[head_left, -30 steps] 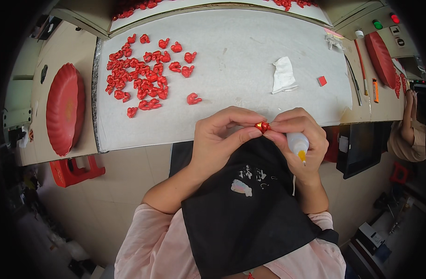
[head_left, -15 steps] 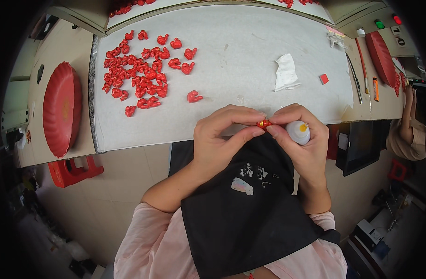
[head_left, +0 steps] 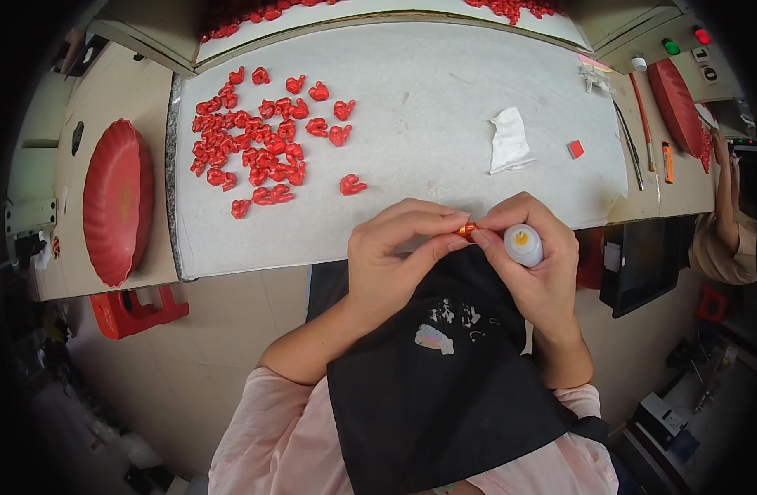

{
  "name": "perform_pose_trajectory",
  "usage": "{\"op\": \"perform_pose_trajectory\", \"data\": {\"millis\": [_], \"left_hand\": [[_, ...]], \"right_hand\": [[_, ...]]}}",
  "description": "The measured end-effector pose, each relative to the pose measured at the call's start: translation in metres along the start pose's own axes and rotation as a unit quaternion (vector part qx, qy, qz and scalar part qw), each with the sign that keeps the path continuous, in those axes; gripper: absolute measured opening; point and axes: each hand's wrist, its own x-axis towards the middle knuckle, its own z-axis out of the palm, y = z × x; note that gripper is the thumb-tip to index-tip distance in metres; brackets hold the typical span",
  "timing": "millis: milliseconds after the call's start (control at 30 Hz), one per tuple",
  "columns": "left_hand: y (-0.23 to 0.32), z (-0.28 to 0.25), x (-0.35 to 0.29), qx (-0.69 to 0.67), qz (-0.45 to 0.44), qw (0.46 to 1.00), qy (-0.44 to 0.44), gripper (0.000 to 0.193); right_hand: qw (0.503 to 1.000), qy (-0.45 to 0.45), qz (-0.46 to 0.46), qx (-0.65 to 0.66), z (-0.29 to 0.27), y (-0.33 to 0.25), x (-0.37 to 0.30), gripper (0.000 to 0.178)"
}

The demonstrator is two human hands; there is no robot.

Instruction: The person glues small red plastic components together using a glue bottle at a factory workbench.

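Between the thumb and fingertips of my left hand [head_left: 395, 256] is a small red piece with gold on it [head_left: 467, 232], mostly covered by the fingers. My right hand [head_left: 544, 272] touches the same piece with its thumb and index fingertip. Tucked in the palm of that hand is a small white bottle [head_left: 527, 252] with a yellow tip, seen nearly end-on. Both hands are closed, just off the table's near edge. Many glossy red knobbly figurines [head_left: 267, 153] lie in a loose cluster on the white table sheet [head_left: 420, 107], with one red figurine [head_left: 352, 185] apart, nearer my left hand.
A crumpled white tissue [head_left: 509, 142] and a small red square [head_left: 576, 149] rest on the sheet's right. Beyond them are a red-handled brush [head_left: 643, 115] and an orange stick [head_left: 667, 162]. Scalloped red trays stand left [head_left: 118, 202] and right [head_left: 674, 107]. More red pieces fill the back shelf.
The bottle has turned in my right hand, so its yellow tip points more toward the view. My fingers on the red piece have shifted slightly. The whole view has tilted a little.
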Motion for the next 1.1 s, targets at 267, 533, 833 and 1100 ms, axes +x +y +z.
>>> {"op": "perform_pose_trajectory", "data": {"millis": [267, 533, 833, 1100], "left_hand": [[-0.003, 0.0, -0.002, -0.042, -0.06, 0.997, -0.014, 0.017], [-0.002, 0.0, -0.005, 0.023, 0.005, 1.0, -0.02, 0.018], [0.003, 0.004, -0.005, 0.023, -0.001, 1.0, -0.014, 0.017], [-0.001, 0.004, -0.007, -0.015, -0.05, 0.999, -0.006, 0.015]], "right_hand": [[0.999, 0.0, -0.039, -0.036, 0.001, 0.003, -0.002, 0.014], [1.0, 0.015, -0.025, 0.005, 0.006, 0.011, -0.008, 0.014], [0.999, 0.014, -0.041, 0.021, 0.006, 0.012, -0.009, 0.015], [0.999, 0.011, -0.047, 0.001, 0.006, 0.011, -0.008, 0.016]]}}
